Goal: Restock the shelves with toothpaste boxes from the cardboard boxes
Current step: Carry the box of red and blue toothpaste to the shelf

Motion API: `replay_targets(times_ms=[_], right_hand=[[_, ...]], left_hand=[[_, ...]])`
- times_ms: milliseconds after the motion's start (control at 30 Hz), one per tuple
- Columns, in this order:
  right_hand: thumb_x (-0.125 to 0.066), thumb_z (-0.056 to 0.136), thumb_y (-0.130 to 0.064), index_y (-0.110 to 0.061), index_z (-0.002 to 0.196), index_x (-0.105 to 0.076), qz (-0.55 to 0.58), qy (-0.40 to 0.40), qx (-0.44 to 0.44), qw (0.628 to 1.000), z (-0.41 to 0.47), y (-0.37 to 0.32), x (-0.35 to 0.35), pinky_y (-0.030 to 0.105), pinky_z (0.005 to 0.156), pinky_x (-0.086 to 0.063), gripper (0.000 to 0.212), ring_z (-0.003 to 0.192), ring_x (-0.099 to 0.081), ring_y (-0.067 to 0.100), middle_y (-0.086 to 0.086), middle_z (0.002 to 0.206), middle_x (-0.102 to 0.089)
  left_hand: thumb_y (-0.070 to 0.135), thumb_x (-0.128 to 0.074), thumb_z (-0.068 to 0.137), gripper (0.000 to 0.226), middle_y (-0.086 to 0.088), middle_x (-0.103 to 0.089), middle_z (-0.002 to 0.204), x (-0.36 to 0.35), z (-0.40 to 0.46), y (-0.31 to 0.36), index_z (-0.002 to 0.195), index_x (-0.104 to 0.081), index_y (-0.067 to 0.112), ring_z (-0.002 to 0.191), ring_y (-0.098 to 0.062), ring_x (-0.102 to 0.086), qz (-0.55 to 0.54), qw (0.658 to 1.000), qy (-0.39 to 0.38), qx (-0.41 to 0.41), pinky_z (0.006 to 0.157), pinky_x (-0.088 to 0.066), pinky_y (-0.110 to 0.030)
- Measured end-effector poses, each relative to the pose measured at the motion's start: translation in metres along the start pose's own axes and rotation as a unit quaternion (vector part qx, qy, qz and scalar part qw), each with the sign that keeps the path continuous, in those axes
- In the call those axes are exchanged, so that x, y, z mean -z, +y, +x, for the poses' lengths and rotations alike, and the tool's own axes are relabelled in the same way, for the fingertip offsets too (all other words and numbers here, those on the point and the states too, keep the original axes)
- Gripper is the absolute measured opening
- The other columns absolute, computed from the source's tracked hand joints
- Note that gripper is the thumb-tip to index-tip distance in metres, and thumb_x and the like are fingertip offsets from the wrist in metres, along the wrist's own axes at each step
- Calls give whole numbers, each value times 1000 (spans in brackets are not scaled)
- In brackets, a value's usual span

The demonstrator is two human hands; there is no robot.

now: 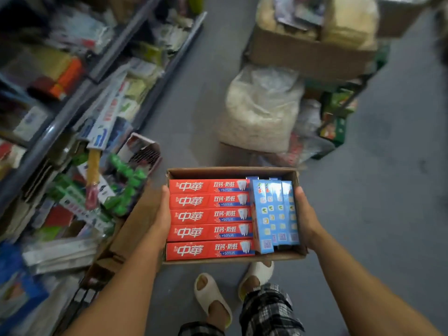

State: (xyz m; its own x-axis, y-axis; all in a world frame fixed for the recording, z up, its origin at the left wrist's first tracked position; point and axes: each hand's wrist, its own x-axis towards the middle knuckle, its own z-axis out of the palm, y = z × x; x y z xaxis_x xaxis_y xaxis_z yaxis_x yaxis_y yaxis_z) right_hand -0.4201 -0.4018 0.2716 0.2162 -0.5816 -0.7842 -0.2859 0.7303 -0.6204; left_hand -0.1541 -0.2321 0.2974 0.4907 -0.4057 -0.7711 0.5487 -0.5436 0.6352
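Note:
I hold an open cardboard box (232,171) in front of me, above the floor. My left hand (163,214) grips its left wall and my right hand (306,218) grips its right wall. Inside, several red toothpaste boxes (211,217) lie flat, stacked in a column on the left. Several blue toothpaste boxes (274,214) stand on edge along the right side. The shelves (72,98) rise at my left, crowded with toothbrushes and toothpaste packs.
A brown cardboard flap (135,229) leans by the lower shelf at my left. Ahead on the grey floor stand a big white plastic sack (261,107) and a large cardboard carton (310,54) of goods. My sandalled feet (213,297) are below the box.

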Motion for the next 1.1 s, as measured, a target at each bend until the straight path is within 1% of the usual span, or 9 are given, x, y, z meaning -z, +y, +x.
replay_targets(times_ms=[100,333,400,533,600,667,800,933,1100], right_hand=[[-39,83,-76,-14,115,-66,50,48,-13,998,-15,-2,65,56,91,-52,75,96,-70,35,14,105,-73],[-38,80,-78,-14,113,-66,171,130,-27,976,-47,6,216,51,87,-55,76,95,-71,34,14,105,-73],[-36,83,-76,-14,111,-66,205,152,-35,966,-57,11,256,51,87,-55,75,96,-70,35,15,104,-73],[-45,68,-86,-14,115,-66,281,202,-37,937,-77,23,328,60,94,-49,89,100,-69,37,17,109,-71],[-45,68,-84,-14,117,-65,318,225,-34,921,-86,29,361,60,94,-49,88,101,-68,37,17,111,-70],[-38,79,-79,-14,117,-65,356,238,-26,903,-92,36,393,56,93,-51,80,101,-68,36,16,109,-71],[-36,83,-78,-16,116,-67,422,292,-21,858,-98,44,451,56,94,-50,77,100,-69,36,16,110,-71],[-42,72,-83,-21,116,-67,474,351,-30,807,-94,43,507,56,96,-49,80,101,-69,34,12,112,-71],[-36,87,-73,-17,114,-68,543,409,-25,733,-94,39,580,55,96,-50,69,99,-70,34,13,108,-72]], left_hand=[[82,-26,78,86,-20,-72,103,-63,-6,15,113,-67,15,90,-36,-70,53,997,-46,18,87,-53,-57],[104,-40,34,114,-12,-74,99,-223,-11,11,110,-68,24,90,-35,-72,197,972,-124,35,88,-52,-59],[103,-41,36,114,-14,-74,97,-275,-18,12,109,-69,21,89,-36,-72,235,961,-141,37,89,-52,-58],[91,-36,67,90,-14,-75,88,-385,-52,19,102,-70,16,82,-33,-73,299,938,-176,-8,87,-54,-55],[97,-36,58,99,-14,-75,88,-434,-59,16,104,-70,17,82,-33,-73,336,921,-198,-17,88,-54,-55],[103,-38,43,110,-13,-75,92,-484,-66,13,108,-68,19,84,-34,-73,381,895,-233,-16,88,-53,-56],[93,-33,66,91,-13,-75,90,-593,-93,12,107,-65,18,83,-33,-73,437,845,-304,-46,87,-54,-55],[104,-35,38,114,-13,-75,91,-699,-88,0,106,-68,19,84,-34,-73,503,784,-357,-60,89,-53,-57],[101,-37,47,107,-15,-75,95,-834,-122,-15,108,-68,18,88,-36,-72,558,706,-433,-58,89,-51,-59]])
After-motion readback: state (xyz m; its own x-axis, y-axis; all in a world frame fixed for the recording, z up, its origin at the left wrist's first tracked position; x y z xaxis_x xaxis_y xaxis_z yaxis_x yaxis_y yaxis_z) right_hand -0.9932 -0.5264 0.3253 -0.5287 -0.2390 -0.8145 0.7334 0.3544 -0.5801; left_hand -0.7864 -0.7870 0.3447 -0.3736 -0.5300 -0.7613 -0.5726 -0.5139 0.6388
